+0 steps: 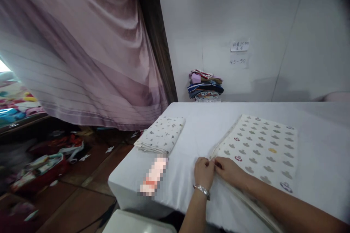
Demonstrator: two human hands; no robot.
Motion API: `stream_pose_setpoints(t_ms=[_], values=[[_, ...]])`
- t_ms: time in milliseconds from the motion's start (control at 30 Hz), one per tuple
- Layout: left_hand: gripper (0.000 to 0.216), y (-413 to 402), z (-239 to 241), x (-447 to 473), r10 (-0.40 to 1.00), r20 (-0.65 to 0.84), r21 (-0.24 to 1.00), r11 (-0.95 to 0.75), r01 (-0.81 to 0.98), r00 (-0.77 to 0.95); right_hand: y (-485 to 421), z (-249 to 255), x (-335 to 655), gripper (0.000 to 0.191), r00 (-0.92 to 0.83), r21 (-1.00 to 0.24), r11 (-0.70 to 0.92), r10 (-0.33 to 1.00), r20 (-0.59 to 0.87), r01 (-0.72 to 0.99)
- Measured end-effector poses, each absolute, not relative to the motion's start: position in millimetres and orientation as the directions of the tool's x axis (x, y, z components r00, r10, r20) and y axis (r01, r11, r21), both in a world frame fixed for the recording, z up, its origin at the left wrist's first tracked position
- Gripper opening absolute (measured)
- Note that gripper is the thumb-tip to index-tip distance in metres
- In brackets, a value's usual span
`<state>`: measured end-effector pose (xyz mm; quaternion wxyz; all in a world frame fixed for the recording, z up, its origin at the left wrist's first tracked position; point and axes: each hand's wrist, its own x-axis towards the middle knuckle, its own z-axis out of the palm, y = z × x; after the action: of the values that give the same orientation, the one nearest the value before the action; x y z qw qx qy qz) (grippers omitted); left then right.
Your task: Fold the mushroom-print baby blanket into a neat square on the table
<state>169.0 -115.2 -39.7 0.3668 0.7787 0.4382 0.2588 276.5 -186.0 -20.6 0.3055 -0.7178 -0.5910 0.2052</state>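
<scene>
A cream cloth with rows of small grey, red and yellow prints (262,145) lies folded flat on the white table (207,123). My left hand (203,173), with a silver bracelet at the wrist, and my right hand (229,170) meet at the cloth's near left edge. Both have their fingers closed in a pinch on that edge, side by side and touching. My right forearm lies across the cloth's near corner.
A second folded cream cloth with tiny prints (162,134) sits at the table's left edge. A blurred-out object (153,175) lies near the front left corner. A stack of folded clothes (205,85) stands against the wall. Pink curtain (82,51) and floor clutter are at left.
</scene>
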Motion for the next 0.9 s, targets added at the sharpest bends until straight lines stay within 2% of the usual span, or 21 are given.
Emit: stream_pose_setpoints(t_ms=[167, 267, 367, 433, 533, 667, 767, 833, 900], values=[[0.027, -114, -40, 170, 0.868, 0.095, 0.727, -0.395, 0.562, 0.488, -213, -18, 278, 0.021, 0.15, -0.606, -0.046, 0.981, 0.122, 0.794], [0.025, -116, -40, 171, 0.862, 0.144, 0.672, -0.446, 0.592, 0.486, -237, -28, 282, 0.04, 0.055, -0.57, 0.044, 0.986, 0.156, 0.82], [0.022, -118, -40, 172, 0.857, 0.18, 0.61, -0.483, 0.628, 0.483, -253, -34, 288, 0.059, -0.028, -0.607, 0.044, 0.999, 0.036, 0.794], [0.021, -120, -39, 173, 0.852, 0.188, 0.579, -0.498, 0.646, 0.488, -257, -34, 292, 0.058, -0.019, -0.63, 0.02, 1.0, 0.009, 0.776], [0.021, -121, -38, 173, 0.851, 0.184, 0.532, -0.508, 0.678, 0.493, -258, -33, 295, 0.055, -0.02, -0.615, 0.056, 0.998, 0.065, 0.786], [0.015, -121, -35, 174, 0.877, 0.125, 0.509, -0.458, 0.729, 0.464, -261, -36, 294, 0.069, -0.127, -0.59, 0.109, 0.992, 0.01, 0.8], [0.026, -119, -31, 176, 0.876, 0.061, 0.516, -0.438, 0.737, 0.478, -267, -37, 292, 0.067, -0.094, -0.58, 0.073, 0.996, -0.007, 0.811], [0.034, -117, -27, 177, 0.866, 0.018, 0.522, -0.434, 0.734, 0.499, -274, -42, 293, 0.06, -0.048, -0.562, 0.07, 0.997, 0.053, 0.824], [0.041, -115, -22, 178, 0.855, -0.029, 0.526, -0.427, 0.735, 0.517, -284, -53, 296, 0.055, -0.045, -0.509, 0.128, 0.984, 0.172, 0.851]])
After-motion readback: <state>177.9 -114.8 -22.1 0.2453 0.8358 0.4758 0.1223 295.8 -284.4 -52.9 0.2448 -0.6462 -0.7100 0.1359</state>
